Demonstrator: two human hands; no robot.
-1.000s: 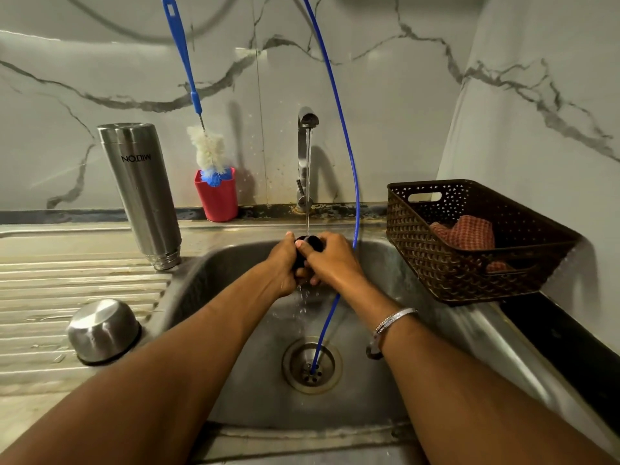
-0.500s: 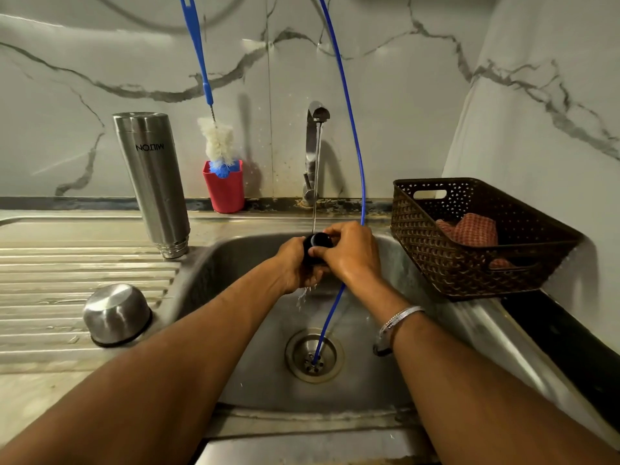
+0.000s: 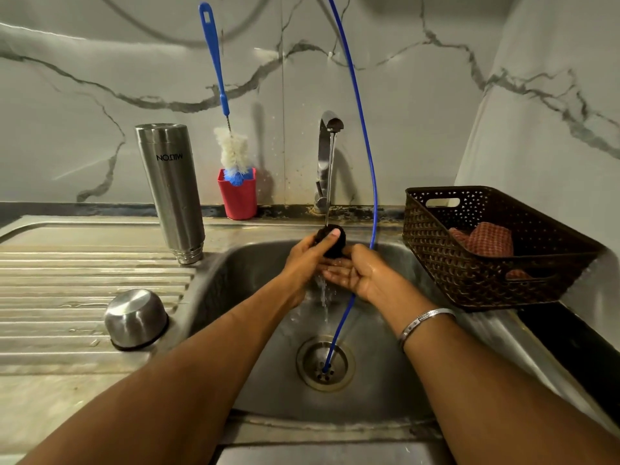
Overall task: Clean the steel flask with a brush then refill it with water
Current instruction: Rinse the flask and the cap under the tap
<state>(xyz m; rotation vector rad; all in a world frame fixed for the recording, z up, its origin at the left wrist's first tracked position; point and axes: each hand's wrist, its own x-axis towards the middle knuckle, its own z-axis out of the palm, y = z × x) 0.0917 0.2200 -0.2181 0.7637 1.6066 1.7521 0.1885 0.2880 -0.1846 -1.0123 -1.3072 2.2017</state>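
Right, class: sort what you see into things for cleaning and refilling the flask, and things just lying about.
For the job: steel flask, bottle brush, black stopper in left hand, right hand, tap, steel cap.

Lying about: brown basket, red cloth, blue tube.

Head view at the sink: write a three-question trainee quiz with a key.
1. True or false: the steel flask stands mouth-down on the drainboard.
2. Which of the hands grips the black stopper under the tap? A) left hand B) right hand
3. Fill in: the bottle brush stands in a red ____.

Key: 1 true; 2 A; 3 cup.
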